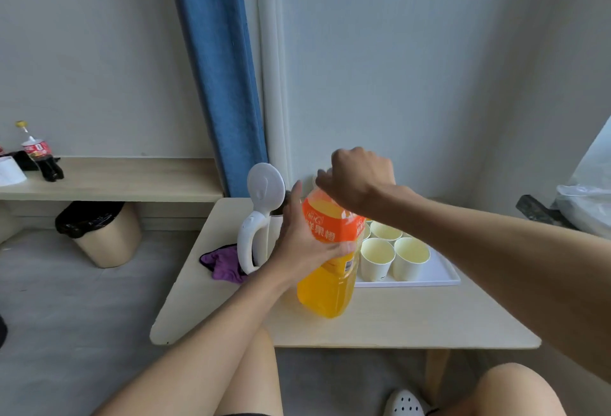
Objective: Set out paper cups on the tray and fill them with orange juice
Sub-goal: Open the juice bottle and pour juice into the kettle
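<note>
A large orange juice bottle (327,286) with an orange label stands upright on the light wooden table (396,319). My left hand (301,243) grips the bottle around its label. My right hand (357,177) is curled over the bottle's top, hiding the cap. Just right of the bottle, a white tray (439,275) holds several pale paper cups (377,258); the cups show no juice.
A white electric kettle (258,227) with its lid raised stands left of the bottle, a purple cloth (221,263) beside it. A bin with a black liner (102,237) sits on the floor. A cola bottle (41,154) stands on the left shelf.
</note>
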`<state>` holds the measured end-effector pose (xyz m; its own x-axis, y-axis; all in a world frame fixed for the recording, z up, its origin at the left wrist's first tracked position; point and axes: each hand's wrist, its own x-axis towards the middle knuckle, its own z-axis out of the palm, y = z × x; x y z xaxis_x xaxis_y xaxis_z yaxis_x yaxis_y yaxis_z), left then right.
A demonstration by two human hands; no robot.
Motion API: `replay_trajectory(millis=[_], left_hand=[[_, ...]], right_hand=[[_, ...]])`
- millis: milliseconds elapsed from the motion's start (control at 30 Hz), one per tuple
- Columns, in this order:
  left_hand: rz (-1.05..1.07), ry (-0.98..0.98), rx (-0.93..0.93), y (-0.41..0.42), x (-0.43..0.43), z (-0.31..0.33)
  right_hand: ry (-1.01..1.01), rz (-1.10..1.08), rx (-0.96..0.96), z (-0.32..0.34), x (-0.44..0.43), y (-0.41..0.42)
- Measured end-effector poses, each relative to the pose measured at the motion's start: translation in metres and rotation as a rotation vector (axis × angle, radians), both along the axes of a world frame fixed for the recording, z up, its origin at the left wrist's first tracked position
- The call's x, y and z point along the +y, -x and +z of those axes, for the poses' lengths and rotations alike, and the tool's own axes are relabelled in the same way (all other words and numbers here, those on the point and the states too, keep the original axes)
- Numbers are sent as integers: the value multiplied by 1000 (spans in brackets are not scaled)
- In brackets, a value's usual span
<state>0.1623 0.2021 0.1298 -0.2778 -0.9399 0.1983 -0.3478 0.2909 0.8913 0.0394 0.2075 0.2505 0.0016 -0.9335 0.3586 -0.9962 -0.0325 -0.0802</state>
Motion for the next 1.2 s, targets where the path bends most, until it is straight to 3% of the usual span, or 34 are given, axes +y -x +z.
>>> replay_trajectory(millis=[133, 333, 533, 800, 1200], left_hand=[[119, 174, -33, 26, -13, 55], [109, 177, -222, 42, -60, 135], [31, 257, -285, 44, -107, 184], [9, 236, -348, 24, -204, 174], [-254, -71, -314, -17, -295, 94]], right_hand=[[146, -66, -41, 45, -7, 3], [320, -131, -94, 98, -35, 17], [404, -147, -100, 113, -89, 13], [342, -161, -211, 94, -182, -1], [126, -126, -232, 12, -278, -22]])
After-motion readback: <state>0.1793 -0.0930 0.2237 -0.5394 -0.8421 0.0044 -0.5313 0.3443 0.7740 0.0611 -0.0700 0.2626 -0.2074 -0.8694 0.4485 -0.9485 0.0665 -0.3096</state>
